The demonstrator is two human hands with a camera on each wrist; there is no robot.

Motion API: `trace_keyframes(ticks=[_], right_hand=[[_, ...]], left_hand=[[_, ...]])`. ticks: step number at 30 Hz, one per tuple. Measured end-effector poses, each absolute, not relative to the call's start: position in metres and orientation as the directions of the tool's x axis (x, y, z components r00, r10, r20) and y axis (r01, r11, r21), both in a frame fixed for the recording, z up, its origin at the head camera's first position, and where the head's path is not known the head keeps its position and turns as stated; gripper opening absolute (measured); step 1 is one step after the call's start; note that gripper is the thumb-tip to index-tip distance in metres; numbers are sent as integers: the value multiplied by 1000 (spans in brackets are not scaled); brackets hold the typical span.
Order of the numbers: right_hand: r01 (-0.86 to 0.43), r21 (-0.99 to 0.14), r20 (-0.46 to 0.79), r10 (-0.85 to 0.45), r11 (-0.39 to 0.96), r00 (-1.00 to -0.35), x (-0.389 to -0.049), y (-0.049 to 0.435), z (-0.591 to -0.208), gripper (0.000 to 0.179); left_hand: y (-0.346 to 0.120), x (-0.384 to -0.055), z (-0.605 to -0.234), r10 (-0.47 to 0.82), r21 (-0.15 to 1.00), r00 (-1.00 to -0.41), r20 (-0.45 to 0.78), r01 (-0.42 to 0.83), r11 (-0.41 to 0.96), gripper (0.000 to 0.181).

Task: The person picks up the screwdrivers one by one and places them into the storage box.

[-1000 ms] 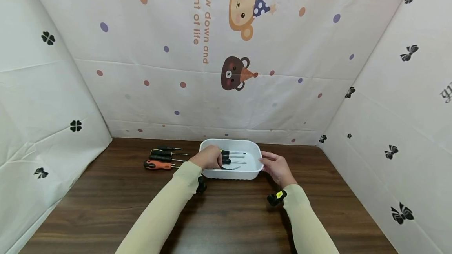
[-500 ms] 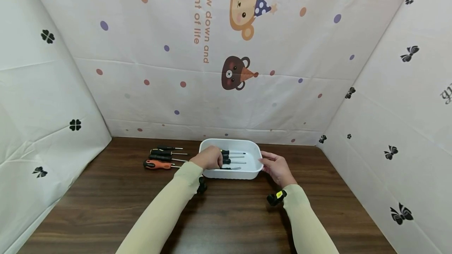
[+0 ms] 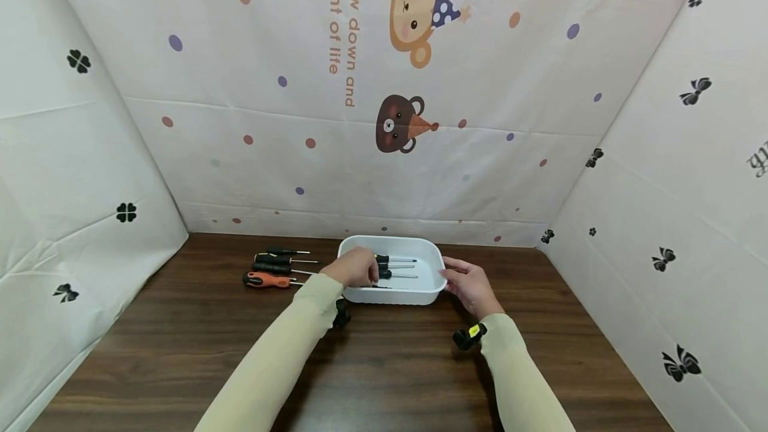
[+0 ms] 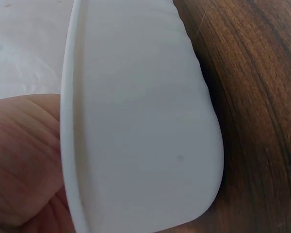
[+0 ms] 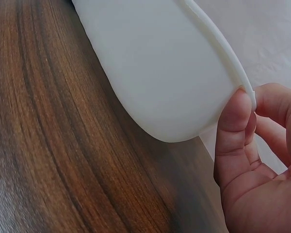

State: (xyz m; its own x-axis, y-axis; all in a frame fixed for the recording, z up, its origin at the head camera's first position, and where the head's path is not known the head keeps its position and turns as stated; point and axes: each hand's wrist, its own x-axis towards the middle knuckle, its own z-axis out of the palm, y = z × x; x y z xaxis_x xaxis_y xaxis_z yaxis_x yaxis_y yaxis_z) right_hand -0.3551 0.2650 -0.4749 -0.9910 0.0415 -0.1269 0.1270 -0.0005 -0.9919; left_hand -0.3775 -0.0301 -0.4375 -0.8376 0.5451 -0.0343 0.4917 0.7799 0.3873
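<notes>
A white plastic tray (image 3: 390,297) stands near the back of the wooden table. My left hand (image 3: 357,268) reaches over its left end with curled fingers. From under those fingers pokes the dark part of a slim screwdriver (image 3: 382,287), low along the front wall inside; the rest is hidden by the hand. Several dark-handled screwdrivers (image 3: 385,275) lie beside it in the tray, shafts pointing right. My right hand (image 3: 471,287) grips the tray's right end. In the right wrist view, the thumb (image 5: 234,114) presses the outside below the rim, fingers on the other side.
Left of the tray, several screwdrivers lie in a row on the table: an orange-and-black one (image 3: 267,279) in front, black-handled ones (image 3: 273,269) behind it. A printed white cloth (image 3: 324,172) rises behind the table, with more cloth on both sides.
The slim screwdriver's silver shaft, seen earlier reaching to the right, no longer shows; only a short dark part does. Both hands and the tray stay almost in place.
</notes>
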Motion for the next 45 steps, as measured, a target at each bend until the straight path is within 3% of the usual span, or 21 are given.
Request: trace_keyframes(ticks=[6, 23, 45], right_hand=[[125, -992, -125, 45, -7, -991, -355, 265, -475, 49], [142, -990, -142, 55, 5, -988, -357, 265, -476, 47], [132, -991, -131, 44, 7, -990, -353, 264, -473, 49]], left_hand=[[-35, -379, -432, 574, 393, -819, 0, 528, 753, 4], [-61, -372, -421, 592, 486, -803, 64, 543, 685, 16], [-104, -348, -421, 484, 557, -857, 178, 494, 668, 19]])
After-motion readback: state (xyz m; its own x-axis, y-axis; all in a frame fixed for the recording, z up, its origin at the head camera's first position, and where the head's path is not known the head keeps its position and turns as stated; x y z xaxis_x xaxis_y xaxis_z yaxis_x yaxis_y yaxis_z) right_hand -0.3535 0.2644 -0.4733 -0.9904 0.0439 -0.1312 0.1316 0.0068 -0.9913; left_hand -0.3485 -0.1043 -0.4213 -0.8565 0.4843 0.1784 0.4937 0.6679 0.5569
